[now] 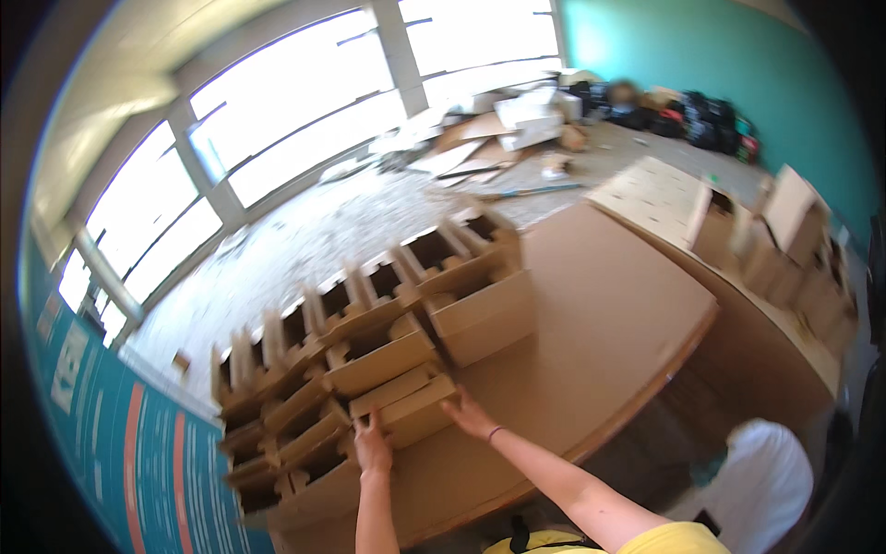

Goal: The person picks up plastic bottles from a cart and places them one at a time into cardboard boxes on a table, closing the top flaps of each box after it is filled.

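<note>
A small brown cardboard box [413, 417] sits at the near edge of a group of similar boxes, between my two hands. My left hand [372, 447] grips its left end, with the fingers over the top edge. At the box's right end, my right hand [472, 417] holds the corner. Rows of open-topped cardboard boxes [374, 355] stand just beyond and to the left. All of them rest on a brown cardboard-covered table [609, 295].
More cardboard boxes [784, 263] stand on a pale wooden board [646, 189] at the right. A teal printed panel [101, 415] rises at the left. Across the floor lie a scrap heap [498, 129] and black bags [709, 120]. White cloth [761, 471] shows at the lower right.
</note>
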Demonstrator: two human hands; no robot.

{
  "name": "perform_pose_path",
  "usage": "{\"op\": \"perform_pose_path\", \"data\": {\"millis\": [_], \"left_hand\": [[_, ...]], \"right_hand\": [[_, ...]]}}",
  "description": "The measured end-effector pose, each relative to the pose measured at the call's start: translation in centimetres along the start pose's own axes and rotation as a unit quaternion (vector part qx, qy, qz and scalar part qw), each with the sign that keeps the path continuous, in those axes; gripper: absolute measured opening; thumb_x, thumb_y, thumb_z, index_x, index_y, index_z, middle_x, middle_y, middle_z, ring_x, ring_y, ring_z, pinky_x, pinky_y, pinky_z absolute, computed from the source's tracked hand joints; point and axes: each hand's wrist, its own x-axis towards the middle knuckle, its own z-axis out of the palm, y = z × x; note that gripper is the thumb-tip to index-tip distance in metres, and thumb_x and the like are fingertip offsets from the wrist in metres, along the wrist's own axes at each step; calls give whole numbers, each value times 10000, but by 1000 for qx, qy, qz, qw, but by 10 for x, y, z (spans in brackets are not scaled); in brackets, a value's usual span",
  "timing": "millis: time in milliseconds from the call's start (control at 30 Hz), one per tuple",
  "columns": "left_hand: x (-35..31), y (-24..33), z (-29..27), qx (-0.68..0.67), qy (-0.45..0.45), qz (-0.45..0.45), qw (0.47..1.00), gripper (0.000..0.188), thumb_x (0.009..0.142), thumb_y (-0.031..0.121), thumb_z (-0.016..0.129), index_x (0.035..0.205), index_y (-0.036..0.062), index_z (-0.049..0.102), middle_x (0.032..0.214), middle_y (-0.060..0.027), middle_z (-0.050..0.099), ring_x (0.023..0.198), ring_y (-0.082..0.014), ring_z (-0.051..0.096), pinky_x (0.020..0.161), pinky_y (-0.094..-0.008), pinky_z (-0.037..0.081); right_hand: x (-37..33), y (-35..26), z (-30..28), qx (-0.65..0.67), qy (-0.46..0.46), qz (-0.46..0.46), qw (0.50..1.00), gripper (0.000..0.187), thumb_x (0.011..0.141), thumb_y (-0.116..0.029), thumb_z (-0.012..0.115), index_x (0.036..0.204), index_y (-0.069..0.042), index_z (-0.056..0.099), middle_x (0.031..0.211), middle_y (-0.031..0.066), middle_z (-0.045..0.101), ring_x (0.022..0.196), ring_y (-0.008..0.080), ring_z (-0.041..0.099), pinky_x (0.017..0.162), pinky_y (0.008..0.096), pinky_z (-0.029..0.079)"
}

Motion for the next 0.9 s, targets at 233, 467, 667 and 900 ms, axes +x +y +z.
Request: {"op": "perform_pose_path", "data": {"millis": [233, 467, 667, 900], "left_hand": [[-23, -3, -2, -63, 7, 67, 996, 893, 701, 17, 766, 1473, 114, 329, 1508, -269, 250, 1352, -446, 319, 1062, -467, 372], [-97, 62, 43, -312, -43, 164, 935, 737, 754, 49, 728, 1413, 60, 399, 1525, -234, 215, 1414, -401, 209, 1092, -497, 316], [-136, 139, 98, -83, -118, 414, 899, 604, 832, 246, 689, 1363, 58, 469, 1497, -244, 278, 1396, -404, 257, 1066, -572, 311], [-116, 244, 137, -66, -163, 426, 887, 683, 863, 284, 645, 1432, 38, 357, 1454, -327, 293, 1338, -521, 272, 1081, -596, 269]], "right_hand": [[-96, 34, -37, -11, -68, 21, 997, 902, 928, -640, 409, 1505, 0, 146, 1544, 222, 232, 1435, 347, 213, 1174, 375, 183], [-201, 98, -203, -131, 221, 99, 961, 586, 902, -369, 585, 1341, -5, 449, 1290, 244, 550, 1195, 352, 547, 1010, 411, 432], [-279, 138, -437, -234, 461, 159, 841, 517, 825, -313, 640, 1187, 44, 549, 1202, 283, 586, 1139, 401, 564, 967, 445, 462], [-273, 95, -725, -228, 640, 133, 722, 598, 858, -352, 662, 1291, 24, 493, 1301, 249, 540, 1211, 387, 515, 1008, 439, 430]]}}
